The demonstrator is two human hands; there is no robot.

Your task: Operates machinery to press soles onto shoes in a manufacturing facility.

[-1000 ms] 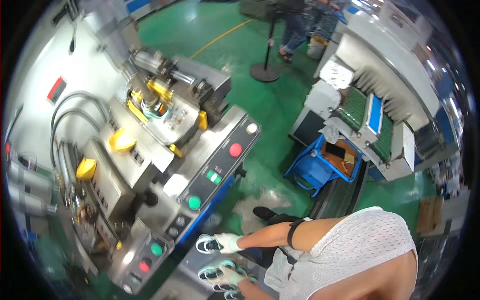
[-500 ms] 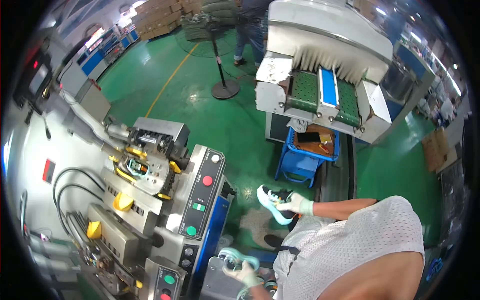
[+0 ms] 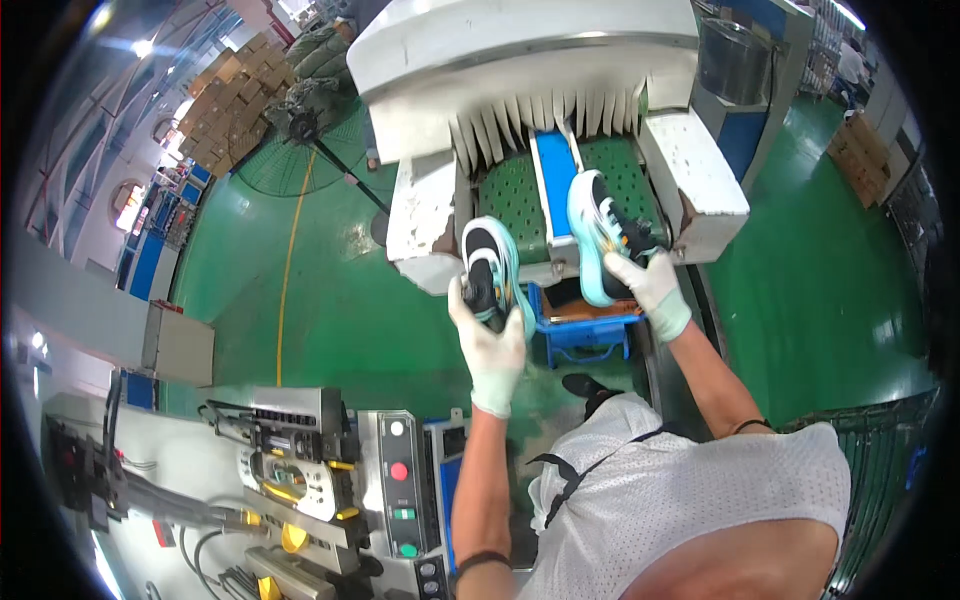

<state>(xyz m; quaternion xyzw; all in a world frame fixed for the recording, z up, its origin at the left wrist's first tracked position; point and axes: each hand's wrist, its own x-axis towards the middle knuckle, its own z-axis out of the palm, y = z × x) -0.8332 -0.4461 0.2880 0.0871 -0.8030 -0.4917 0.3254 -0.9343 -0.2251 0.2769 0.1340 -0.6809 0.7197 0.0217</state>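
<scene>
In a white glove, my left hand (image 3: 490, 345) grips a black, white and aqua sneaker (image 3: 487, 262) by its heel end, toe pointing away from me. The gloved right hand (image 3: 652, 288) is closed round a matching sneaker (image 3: 598, 225), tilted so its aqua sole side shows. Both shoes are held up before the mouth of a white machine with a green perforated conveyor belt (image 3: 512, 198). From this view I cannot tell whether either shoe touches the belt. A blue strip (image 3: 556, 178) divides the belt into two lanes under a hanging fringe curtain (image 3: 500, 122).
At the lower left stands a press machine (image 3: 300, 480) with a button panel (image 3: 400, 480). A blue stool (image 3: 590, 335) is below the conveyor's front edge. Farther left are a floor fan (image 3: 305, 128) and stacked cartons (image 3: 235, 105). Part of a person (image 3: 345, 28) shows behind the fan.
Both hands, each with a sneaker, have moved forward and up to the conveyor mouth; the left came from beside the press. My view has turned toward the conveyor.
</scene>
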